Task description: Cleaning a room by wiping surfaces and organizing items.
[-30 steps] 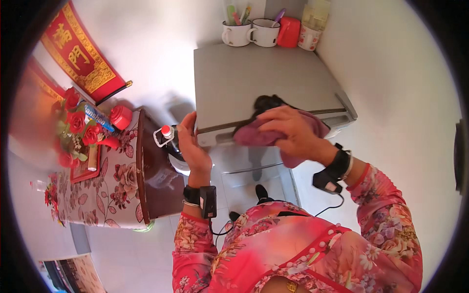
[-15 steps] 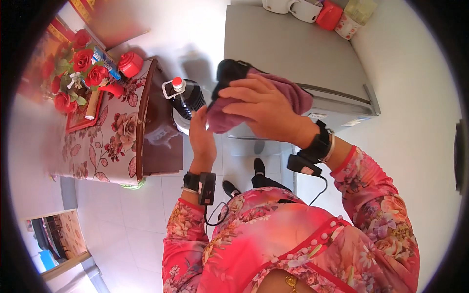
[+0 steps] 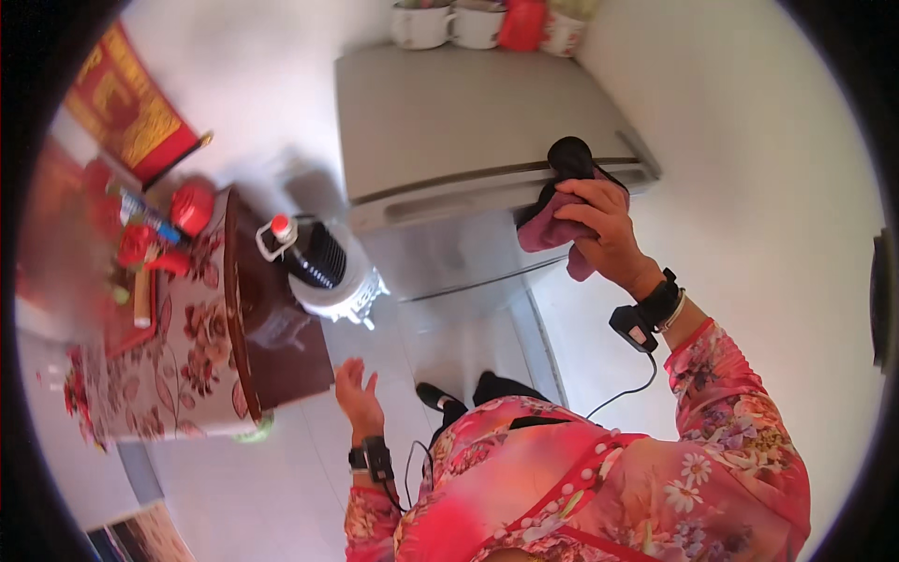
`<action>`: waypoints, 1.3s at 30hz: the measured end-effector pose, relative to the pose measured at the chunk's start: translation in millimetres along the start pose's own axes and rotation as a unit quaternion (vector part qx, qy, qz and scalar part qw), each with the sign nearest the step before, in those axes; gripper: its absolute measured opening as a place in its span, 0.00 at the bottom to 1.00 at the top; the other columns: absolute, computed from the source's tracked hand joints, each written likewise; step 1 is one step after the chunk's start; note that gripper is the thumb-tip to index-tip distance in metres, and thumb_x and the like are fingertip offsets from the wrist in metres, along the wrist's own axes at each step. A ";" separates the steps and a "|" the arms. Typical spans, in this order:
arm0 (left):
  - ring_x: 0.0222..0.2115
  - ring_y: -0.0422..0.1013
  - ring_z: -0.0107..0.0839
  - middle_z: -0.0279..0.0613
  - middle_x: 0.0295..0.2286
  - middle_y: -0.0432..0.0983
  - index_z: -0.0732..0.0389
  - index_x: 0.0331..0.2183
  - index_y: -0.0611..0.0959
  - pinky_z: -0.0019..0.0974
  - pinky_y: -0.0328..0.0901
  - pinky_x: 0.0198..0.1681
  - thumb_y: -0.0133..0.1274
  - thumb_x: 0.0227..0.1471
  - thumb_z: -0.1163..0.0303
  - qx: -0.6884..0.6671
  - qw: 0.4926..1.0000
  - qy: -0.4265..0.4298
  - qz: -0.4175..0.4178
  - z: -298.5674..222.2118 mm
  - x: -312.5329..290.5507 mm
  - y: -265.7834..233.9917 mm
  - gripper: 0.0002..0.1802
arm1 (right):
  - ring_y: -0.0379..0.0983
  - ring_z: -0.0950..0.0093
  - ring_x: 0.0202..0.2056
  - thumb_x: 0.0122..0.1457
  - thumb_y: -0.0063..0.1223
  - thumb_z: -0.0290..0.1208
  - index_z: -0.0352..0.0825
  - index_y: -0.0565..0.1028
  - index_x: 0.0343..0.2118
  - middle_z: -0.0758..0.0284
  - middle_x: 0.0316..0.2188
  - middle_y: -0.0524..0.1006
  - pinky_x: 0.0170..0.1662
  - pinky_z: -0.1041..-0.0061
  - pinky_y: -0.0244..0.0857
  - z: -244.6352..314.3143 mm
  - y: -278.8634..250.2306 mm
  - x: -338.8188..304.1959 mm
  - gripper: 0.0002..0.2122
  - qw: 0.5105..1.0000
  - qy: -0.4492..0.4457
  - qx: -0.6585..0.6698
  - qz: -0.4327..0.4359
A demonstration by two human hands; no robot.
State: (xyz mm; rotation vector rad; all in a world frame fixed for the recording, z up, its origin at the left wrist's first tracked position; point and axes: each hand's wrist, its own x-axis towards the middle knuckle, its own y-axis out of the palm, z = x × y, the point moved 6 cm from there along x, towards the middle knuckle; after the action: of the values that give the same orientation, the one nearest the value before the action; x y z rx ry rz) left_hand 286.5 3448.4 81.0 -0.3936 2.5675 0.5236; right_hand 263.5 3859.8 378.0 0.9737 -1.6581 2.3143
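Purple cloth (image 3: 540,231) fills the grip of the right hand (image 3: 611,234) by the upper front of the refrigerator (image 3: 459,122), probably bunched for easier holding, while the left hand (image 3: 360,401) hangs empty, loosely spread.

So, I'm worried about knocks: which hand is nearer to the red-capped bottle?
Left. The left hand is below the bottle in the picture, not touching; the right hand is farther off to its right.
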 end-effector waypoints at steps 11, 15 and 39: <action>0.48 0.64 0.36 0.44 0.44 0.70 0.63 0.46 0.71 0.43 0.61 0.49 0.38 0.60 0.52 0.059 0.997 -0.007 0.049 23.5 -44.1 42.7 0.25 | 0.69 0.62 0.45 0.34 0.50 0.17 0.36 0.74 0.27 0.66 0.43 0.75 0.48 0.64 0.62 -71.0 -47.6 -63.8 0.12 0.989 0.089 -0.016 -0.113; 0.46 0.66 0.35 0.44 0.42 0.71 0.62 0.45 0.72 0.43 0.62 0.48 0.38 0.60 0.53 0.062 0.993 -0.042 0.095 44.1 -63.6 88.2 0.23 | 0.70 0.65 0.43 0.38 0.47 0.16 0.36 0.75 0.30 0.66 0.42 0.76 0.46 0.69 0.63 -80.6 -41.8 -85.8 0.13 0.960 0.193 0.136 -0.152; 0.43 0.67 0.35 0.43 0.43 0.68 0.61 0.46 0.69 0.44 0.62 0.49 0.43 0.59 0.61 0.048 0.622 -0.468 0.626 115.2 -344.9 166.1 0.17 | 0.69 0.77 0.46 0.59 0.49 0.30 0.32 0.67 0.50 0.67 0.47 0.72 0.53 0.72 0.61 265.5 -81.9 -427.6 0.17 0.584 0.429 0.483 -0.492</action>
State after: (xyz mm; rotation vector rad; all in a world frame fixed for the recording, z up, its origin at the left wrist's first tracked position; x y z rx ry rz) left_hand 562.1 3706.2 213.0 1.4654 1.3907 0.7176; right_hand 747.8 3764.4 250.1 0.3917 0.5740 1.9841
